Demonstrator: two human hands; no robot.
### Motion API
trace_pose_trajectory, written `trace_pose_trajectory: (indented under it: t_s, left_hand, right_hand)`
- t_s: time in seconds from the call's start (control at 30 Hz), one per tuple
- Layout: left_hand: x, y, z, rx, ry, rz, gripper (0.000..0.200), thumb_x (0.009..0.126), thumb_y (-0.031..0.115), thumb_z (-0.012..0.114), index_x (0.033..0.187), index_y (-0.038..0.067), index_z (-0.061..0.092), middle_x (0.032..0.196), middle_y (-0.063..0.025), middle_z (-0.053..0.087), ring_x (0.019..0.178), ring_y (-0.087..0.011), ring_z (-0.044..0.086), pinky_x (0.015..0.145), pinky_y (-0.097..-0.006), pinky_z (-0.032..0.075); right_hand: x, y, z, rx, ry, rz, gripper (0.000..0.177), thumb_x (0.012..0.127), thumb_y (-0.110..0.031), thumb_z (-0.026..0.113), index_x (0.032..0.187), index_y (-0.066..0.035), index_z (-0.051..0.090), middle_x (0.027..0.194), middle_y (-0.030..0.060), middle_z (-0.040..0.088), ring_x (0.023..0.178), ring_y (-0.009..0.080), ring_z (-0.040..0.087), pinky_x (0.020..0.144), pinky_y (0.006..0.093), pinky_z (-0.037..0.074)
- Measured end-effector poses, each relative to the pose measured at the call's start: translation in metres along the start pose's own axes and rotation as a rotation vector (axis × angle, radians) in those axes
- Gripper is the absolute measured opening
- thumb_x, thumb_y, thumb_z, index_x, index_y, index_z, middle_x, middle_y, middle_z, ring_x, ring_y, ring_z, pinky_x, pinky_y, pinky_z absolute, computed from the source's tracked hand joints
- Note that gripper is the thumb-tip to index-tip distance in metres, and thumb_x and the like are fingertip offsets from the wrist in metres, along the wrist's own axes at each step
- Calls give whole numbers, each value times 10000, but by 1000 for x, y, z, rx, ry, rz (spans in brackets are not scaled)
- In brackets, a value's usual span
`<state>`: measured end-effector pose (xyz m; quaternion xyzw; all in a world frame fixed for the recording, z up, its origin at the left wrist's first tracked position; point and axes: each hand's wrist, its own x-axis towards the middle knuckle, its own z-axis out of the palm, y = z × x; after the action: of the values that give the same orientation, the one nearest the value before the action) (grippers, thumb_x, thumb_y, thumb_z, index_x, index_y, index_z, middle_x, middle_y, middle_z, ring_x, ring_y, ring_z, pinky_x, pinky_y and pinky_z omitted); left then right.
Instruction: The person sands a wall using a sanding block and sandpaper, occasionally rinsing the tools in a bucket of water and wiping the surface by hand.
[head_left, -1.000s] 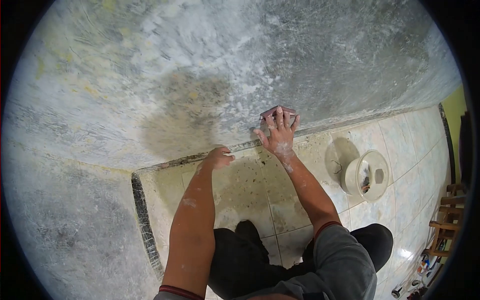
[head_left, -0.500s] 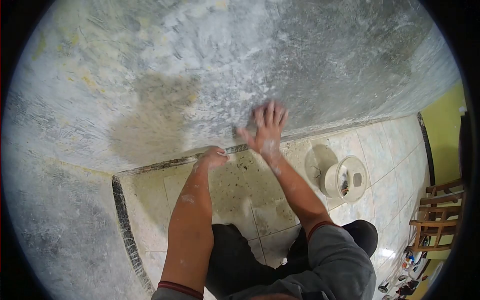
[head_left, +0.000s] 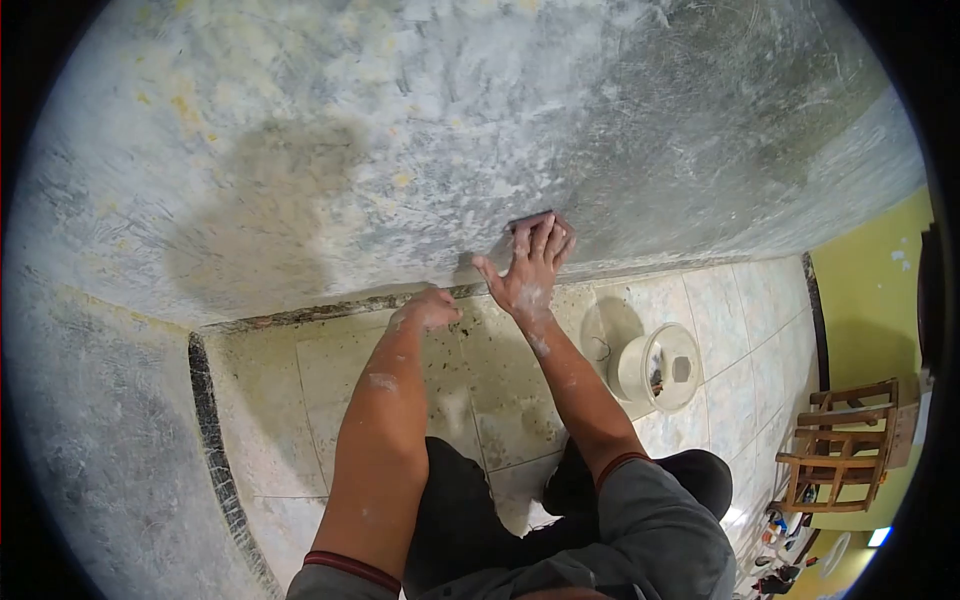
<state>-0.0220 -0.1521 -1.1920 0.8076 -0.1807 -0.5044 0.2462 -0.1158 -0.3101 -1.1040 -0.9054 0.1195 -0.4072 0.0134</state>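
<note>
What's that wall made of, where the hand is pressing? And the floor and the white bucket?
The wall looks like plaster or cement skim, matt and chalky: grey-white smears and dust all over it. The floor seems to be glazed ceramic tile: square joints and some shine, though it is speckled with spatter. The bucket is probably plastic: a smooth, thin white wall.

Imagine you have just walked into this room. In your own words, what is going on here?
A person squats on the tiled floor, facing a dusty, patchy wall. Their right hand presses a small block flat against the wall just above its base, with the fingers spread over it so only its edge shows. The left hand rests curled on the floor by the wall. A white bucket stands on the tiles to the right, with a wooden chair farther off.
</note>
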Motion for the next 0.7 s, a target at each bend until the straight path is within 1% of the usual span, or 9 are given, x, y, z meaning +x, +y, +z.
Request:
trace_pose_trajectory:
  t_s: [0.07,0.1,0.23,0.33,0.37,0.43,0.53,0.57,0.7]
  left_hand:
    - [12,-1,-4,-23,54,45,522,806,386,725,1231,98,632,1007,-83,716,864,-210,676,784,-378,535]
    - [19,-2,-7,21,66,61,523,810,385,723,1235,95,628,1036,-85,710,877,-212,673,793,-378,534]
    - [4,-9,-12,40,86,18,529,817,389,733,1228,74,629,1117,-100,694,961,-233,665,853,-374,522]
    - [13,-39,-13,-24,115,-6,545,812,403,741,1235,79,631,1129,-103,694,989,-244,662,870,-372,517]
    - [19,-44,-15,-60,138,-1,556,808,411,744,1242,84,629,1129,-104,693,990,-248,661,869,-371,516]
    - [13,-47,-11,-64,182,-17,561,805,403,745,1251,84,625,1138,-102,691,994,-245,661,873,-366,516]
    - [-19,-30,-26,-11,172,-61,555,794,378,756,1244,78,628,1128,-98,695,991,-228,661,881,-352,517]
    - [-17,-32,-29,-25,176,-74,555,791,381,757,1237,77,628,1117,-94,696,992,-227,659,887,-349,516]
    - [-5,-47,-23,-63,166,-137,554,781,395,764,1209,69,630,1075,-78,702,999,-224,653,909,-337,514]
  right_hand:
    - [-2,-4,-8,-95,-70,17,889,838,-703,558,1358,15,491,1512,357,239,1408,522,202,1090,710,69]
    - [15,1,-14,-82,-23,-10,914,836,-720,548,1390,2,468,1526,355,211,1401,524,205,1085,711,72]
    - [142,-16,-81,10,384,-196,970,826,-730,549,1470,-30,355,1542,352,170,1383,530,220,1080,712,90]
    - [136,-15,-76,8,397,-158,997,829,-728,549,1484,-15,312,1543,352,167,1396,531,197,1079,714,89]
    - [108,-19,-61,96,331,-70,978,834,-714,558,1461,8,353,1534,361,178,1407,536,178,1074,721,88]
    - [26,-4,-8,30,67,-54,952,836,-702,563,1417,37,411,1524,371,190,1412,545,159,1074,726,67]
    - [-5,12,15,-93,35,-139,931,838,-691,572,1383,53,451,1516,375,204,1409,550,153,1075,729,44]
    - [27,1,-11,-9,44,-138,947,842,-695,567,1423,37,410,1533,364,172,1418,544,122,1075,729,12]
    - [146,-27,-87,52,349,-142,993,843,-701,556,1469,33,322,1553,361,96,1416,549,120,1090,710,19]
